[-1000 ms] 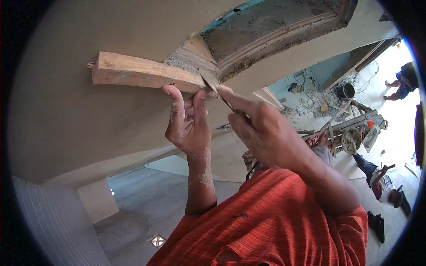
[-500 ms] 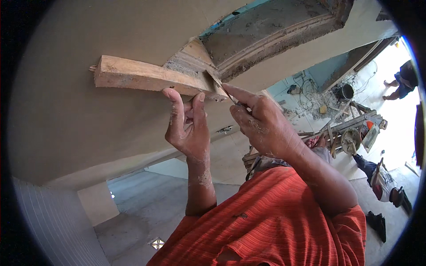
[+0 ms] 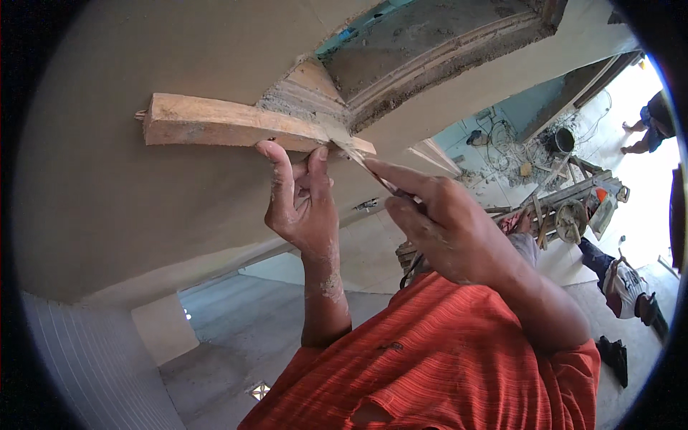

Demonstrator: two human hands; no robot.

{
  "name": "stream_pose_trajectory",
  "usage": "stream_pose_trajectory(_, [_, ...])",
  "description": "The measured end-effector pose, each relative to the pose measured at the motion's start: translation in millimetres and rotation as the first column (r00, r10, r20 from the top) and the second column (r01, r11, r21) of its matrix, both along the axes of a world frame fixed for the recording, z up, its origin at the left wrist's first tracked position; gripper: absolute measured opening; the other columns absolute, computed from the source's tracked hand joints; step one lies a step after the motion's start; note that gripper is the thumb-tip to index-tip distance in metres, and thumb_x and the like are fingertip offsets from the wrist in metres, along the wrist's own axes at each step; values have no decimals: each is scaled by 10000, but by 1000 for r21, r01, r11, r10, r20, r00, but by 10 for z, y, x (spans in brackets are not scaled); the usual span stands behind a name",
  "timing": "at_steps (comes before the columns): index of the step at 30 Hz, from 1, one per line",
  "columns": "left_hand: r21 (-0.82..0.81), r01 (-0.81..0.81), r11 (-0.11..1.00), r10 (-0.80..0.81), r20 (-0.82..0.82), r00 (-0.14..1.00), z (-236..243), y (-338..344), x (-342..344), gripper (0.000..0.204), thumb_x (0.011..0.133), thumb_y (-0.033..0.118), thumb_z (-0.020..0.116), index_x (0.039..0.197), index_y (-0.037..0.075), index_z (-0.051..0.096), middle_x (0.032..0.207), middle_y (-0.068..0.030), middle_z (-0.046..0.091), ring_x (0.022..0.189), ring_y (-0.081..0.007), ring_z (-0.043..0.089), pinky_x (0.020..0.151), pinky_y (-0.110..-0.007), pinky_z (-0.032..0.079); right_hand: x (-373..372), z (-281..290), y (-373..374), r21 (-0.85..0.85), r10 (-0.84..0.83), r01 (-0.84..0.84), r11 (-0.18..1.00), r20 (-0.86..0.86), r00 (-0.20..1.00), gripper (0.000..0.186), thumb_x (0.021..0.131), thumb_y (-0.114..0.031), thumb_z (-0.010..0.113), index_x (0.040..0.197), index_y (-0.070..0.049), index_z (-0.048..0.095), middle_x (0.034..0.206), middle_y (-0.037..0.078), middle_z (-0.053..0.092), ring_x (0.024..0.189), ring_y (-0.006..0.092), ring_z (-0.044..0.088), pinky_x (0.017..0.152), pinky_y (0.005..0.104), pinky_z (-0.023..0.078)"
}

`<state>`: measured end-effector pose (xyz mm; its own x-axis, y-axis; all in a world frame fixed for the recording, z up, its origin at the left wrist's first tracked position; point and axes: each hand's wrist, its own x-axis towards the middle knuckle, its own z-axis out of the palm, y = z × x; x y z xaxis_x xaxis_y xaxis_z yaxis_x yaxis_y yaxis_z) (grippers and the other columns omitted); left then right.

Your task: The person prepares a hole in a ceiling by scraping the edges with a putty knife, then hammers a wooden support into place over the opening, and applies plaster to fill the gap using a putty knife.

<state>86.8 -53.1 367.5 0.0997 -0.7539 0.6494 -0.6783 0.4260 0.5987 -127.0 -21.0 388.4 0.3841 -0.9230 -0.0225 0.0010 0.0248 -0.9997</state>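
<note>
1. Your right hand has shifted slightly down and to the right since the earlier frame, carrying the small trowel with it.
2. You have that hand closed around the trowel's handle, index finger stretched along the tool, its blade tip at the batten's right part.
3. Your wooden batten lies across the upper left and centre, against the grey plastered wall.
4. Your left hand, left of centre, has two digits raised apart, tips at the batten's lower edge; whether they grip it cannot be told.
5. Above the batten you have rough mortar; at right, a dark bucket.
</note>
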Motion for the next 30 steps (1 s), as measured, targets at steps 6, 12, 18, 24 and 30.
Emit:
stream_pose_trajectory(6, [65,-17,998,19,-36,999,33,-11,-45,793,951,66,762,1586,-43,301,765,-20,690,657,-31,593,584,-212,514,82,-92,-116,-51,-109,107,993,-24,994,483,1034,-152,530,1495,-10,509,718,129,557,669,206,548,701,355,487])
stream_pose_trajectory(12, [-1,14,1000,-14,36,999,-9,-34,-20,771,960,42,745,1584,-50,301,760,-15,690,662,-23,594,587,-203,510,214,-147,-188,-90,-106,102,991,-42,993,476,1029,-126,525,1490,-8,512,712,168,525,656,228,543,699,372,482])
stream_pose_trajectory(18, [25,-32,999,31,33,999,18,10,-43,792,951,19,747,1587,-61,281,746,-8,681,659,-19,592,594,-191,501,-7,-161,44,-50,-37,41,998,82,996,483,1024,-124,523,1492,-6,506,700,156,505,650,222,528,688,362,471])
stream_pose_trajectory(24, [53,-66,996,64,41,997,38,16,-62,806,955,24,743,1591,-67,256,721,-6,666,655,-18,591,581,-202,506,34,-212,-122,-23,-71,71,997,18,997,487,1024,-138,522,1491,0,500,900,231,645,802,288,640,795,395,503])
stream_pose_trajectory(30, [56,-92,994,90,42,995,45,14,-105,799,967,27,725,1595,-68,239,737,-31,689,644,-26,598,560,-215,524,262,-363,-209,-87,-123,130,988,73,990,482,990,-102,527,1455,25,508,1061,333,669,964,469,660,863,508,499])
